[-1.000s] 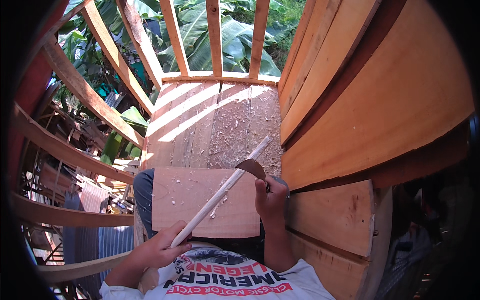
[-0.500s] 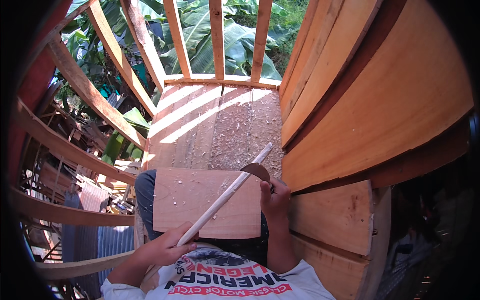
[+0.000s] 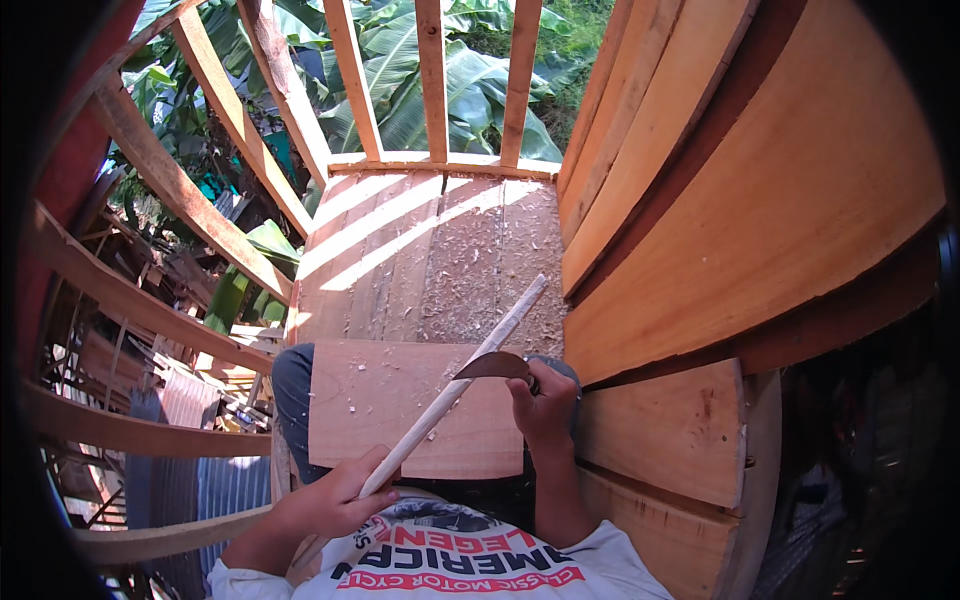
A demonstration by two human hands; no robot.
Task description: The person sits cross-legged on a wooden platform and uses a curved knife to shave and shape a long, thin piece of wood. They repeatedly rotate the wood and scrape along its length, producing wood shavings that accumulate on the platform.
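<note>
My left hand point(image 3: 346, 492) is closed round the lower end of a pale, whittled wooden stick point(image 3: 432, 412), which slants up and away to the right. In my right hand point(image 3: 546, 408) is the handle of a knife with a broad, curved dark blade point(image 3: 494, 366). The blade's tip lies against the stick, a little above its middle. Across my lap rests a flat wooden board point(image 3: 365, 435) beneath both, with a few small chips on it.
Shavings cover much of the plank floor point(image 3: 400, 260) ahead. Wooden railing slats point(image 3: 432, 80) stand at the far end and along the left, with large leaves beyond. Wooden panels point(image 3: 760, 200) wall off the right side, close to my right arm.
The knife blade has slid down the stick toward me and to the left, turning to lie flatter. My left hand keeps its hold with little movement.
</note>
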